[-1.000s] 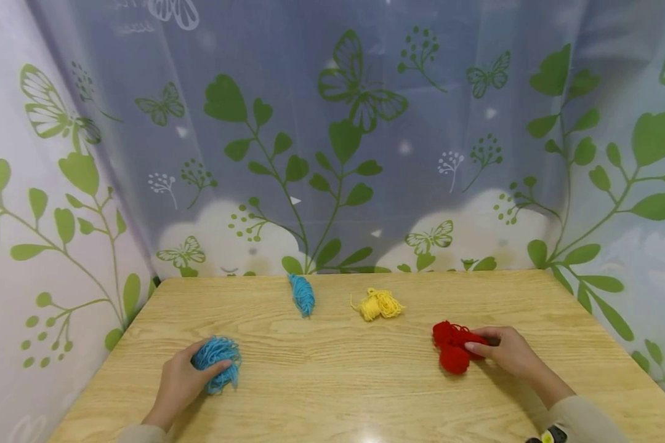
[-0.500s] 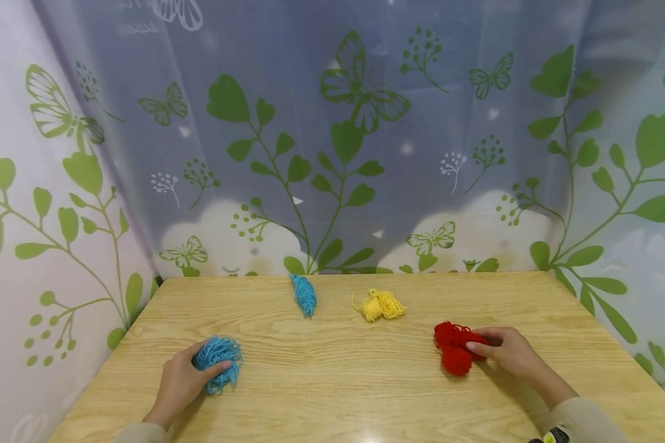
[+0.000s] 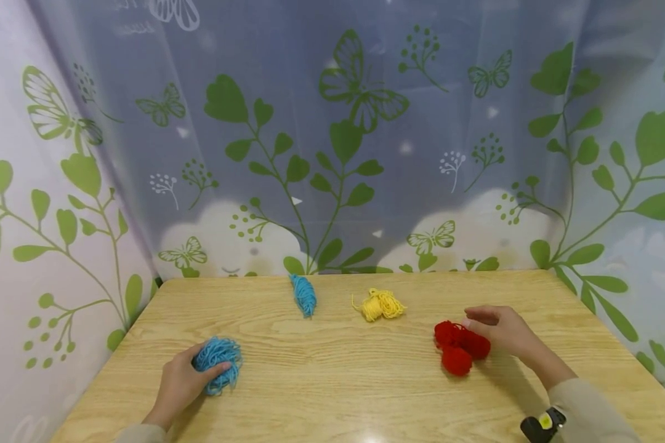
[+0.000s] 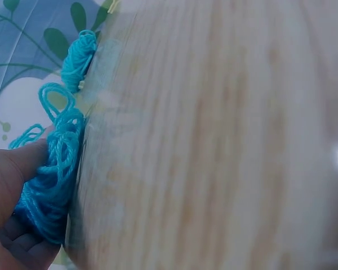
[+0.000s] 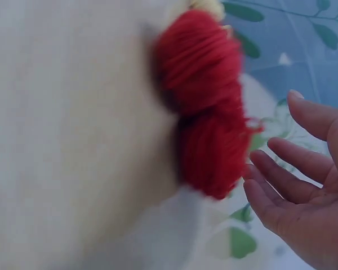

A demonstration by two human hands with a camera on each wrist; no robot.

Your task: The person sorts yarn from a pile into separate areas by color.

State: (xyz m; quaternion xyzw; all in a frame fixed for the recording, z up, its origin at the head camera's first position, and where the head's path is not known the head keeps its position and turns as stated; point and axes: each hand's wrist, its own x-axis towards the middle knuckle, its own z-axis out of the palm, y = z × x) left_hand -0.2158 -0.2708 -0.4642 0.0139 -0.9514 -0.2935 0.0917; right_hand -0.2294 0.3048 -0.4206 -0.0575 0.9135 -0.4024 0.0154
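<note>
On the left side of the table, the left hand [image 3: 184, 381] grips a loose bundle of blue yarn [image 3: 221, 364] between thumb and fingers. The left wrist view shows the thumb pressed on this blue yarn [image 4: 59, 169], with fingers beneath it. At the right, a cluster of red yarn [image 3: 457, 348] lies on the tabletop. The right hand [image 3: 501, 329] hovers just above and beside the red yarn. In the right wrist view the right hand [image 5: 310, 174] is apart from the red yarn [image 5: 205, 101], its fingers spread and holding nothing.
A twisted blue yarn hank [image 3: 303, 295] lies near the back edge of the wooden table [image 3: 332, 387]. Right of it sits a yellow yarn bundle [image 3: 382, 304]. A patterned curtain [image 3: 288, 154] stands behind the table, with more at both sides.
The right hand has let go of the red yarn and risen slightly off it. The red yarn stays in place. The left hand keeps its grip on the blue yarn without visible movement.
</note>
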